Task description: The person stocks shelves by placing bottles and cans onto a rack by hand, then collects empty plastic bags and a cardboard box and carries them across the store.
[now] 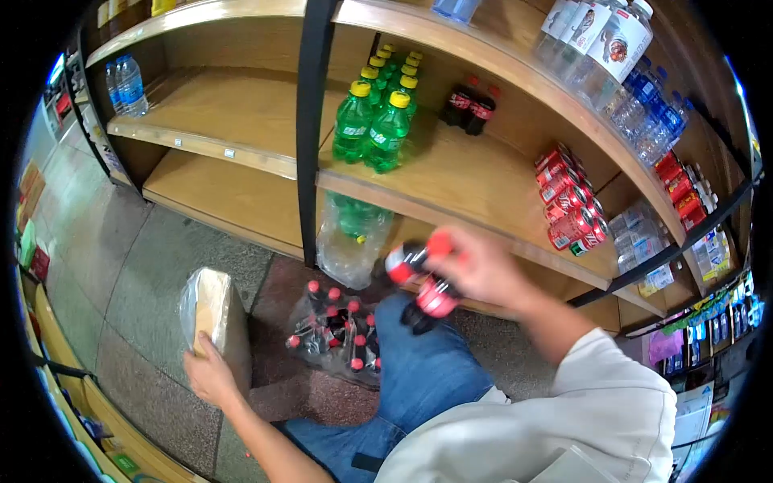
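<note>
My right hand (483, 270) grips two small cola bottles (420, 283) near their red caps, blurred by motion, above my bent knee and in front of the shelf. My left hand (211, 374) holds the near edge of a plastic-wrapped, tan, box-like package (224, 318) standing on the floor. What is inside the package is hidden. Between that package and my knee lies a clear plastic pack of red-capped cola bottles (334, 326). On the middle shelf, two cola bottles (469, 109) stand at the back.
Green soda bottles (372, 129) with yellow caps stand in rows beside the black shelf post (310, 129). Red cola cans (572, 197) fill the shelf's right part. A plastic-wrapped pack of green bottles (350, 229) sits low by the post. Water bottles (127, 84) stand at the left.
</note>
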`<state>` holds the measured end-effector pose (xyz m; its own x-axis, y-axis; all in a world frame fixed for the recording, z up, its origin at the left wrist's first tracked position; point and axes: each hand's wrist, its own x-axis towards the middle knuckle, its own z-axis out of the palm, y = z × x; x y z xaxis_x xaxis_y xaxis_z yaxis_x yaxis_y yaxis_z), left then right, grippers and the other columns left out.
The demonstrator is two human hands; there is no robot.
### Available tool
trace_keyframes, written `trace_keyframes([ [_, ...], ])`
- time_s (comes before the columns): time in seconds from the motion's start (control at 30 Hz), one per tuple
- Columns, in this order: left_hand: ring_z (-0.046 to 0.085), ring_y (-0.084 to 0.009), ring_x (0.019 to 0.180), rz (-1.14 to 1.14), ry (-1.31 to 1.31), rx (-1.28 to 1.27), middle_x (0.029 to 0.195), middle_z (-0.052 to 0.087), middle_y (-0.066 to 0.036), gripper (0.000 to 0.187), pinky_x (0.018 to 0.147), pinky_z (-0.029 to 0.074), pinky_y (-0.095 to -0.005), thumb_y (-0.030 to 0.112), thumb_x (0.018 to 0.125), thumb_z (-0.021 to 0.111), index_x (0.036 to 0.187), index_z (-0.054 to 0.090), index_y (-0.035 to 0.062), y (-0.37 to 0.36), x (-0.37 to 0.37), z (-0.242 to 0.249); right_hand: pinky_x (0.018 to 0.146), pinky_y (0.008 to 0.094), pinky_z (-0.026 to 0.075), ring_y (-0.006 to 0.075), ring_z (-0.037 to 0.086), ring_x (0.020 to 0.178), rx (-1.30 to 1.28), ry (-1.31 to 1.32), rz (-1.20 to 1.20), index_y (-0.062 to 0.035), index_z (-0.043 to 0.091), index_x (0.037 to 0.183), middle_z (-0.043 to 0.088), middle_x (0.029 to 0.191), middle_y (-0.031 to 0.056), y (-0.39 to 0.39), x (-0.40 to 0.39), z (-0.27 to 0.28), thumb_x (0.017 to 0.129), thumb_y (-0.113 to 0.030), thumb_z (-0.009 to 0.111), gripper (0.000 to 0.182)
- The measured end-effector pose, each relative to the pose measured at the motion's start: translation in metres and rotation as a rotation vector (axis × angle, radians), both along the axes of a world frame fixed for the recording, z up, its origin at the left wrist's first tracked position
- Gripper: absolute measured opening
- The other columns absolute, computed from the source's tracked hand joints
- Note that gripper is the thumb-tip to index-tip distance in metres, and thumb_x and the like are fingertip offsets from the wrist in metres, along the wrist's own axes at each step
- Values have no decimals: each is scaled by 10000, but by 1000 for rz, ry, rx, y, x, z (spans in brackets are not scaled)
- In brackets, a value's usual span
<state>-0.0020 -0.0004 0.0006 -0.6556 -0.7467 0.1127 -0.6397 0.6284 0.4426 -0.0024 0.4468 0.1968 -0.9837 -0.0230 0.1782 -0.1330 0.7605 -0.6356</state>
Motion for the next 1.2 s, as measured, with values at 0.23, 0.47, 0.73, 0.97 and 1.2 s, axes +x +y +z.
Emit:
trace_keyframes([
  [0.23,623,-446,1030,6,-62,46,1138,643,-276,702,892,474,-505,595,931,488,1186,608,-48,1,0,6,897,347,478,223,611,1028,485,19,-377,5,556,1263,645,1125,151,126,-119,89,903,-365,666,527],
  [0.47,614,-460,1021,0,-10,-9,1120,638,-289,679,879,470,-515,581,931,497,1143,616,-54,4,3,-7,1090,445,366,377,458,1308,749,259,-107,-65,457,1403,499,1406,215,213,-243,42,864,-474,678,712],
  [0.73,613,-457,1015,-11,-14,-37,1111,636,-292,686,879,466,-518,589,939,477,1139,605,-55,9,1,-5,1036,398,405,311,544,1195,779,619,-49,-68,478,1401,598,1262,162,233,-287,32,867,-278,729,626],
  [0.97,619,-446,1041,49,-54,-128,1142,637,-285,702,905,471,-512,605,941,461,1180,605,-39,-2,1,-27,1086,488,365,401,479,1293,638,403,-265,-52,494,1381,496,1414,224,220,-256,24,924,-613,503,723],
  [1.2,624,-451,1027,8,-78,-39,1099,644,-299,694,894,472,-511,598,930,481,1134,613,-51,10,0,0,911,380,483,296,637,1027,450,683,-79,-67,604,1250,668,1109,174,45,-134,40,985,-328,560,375],
])
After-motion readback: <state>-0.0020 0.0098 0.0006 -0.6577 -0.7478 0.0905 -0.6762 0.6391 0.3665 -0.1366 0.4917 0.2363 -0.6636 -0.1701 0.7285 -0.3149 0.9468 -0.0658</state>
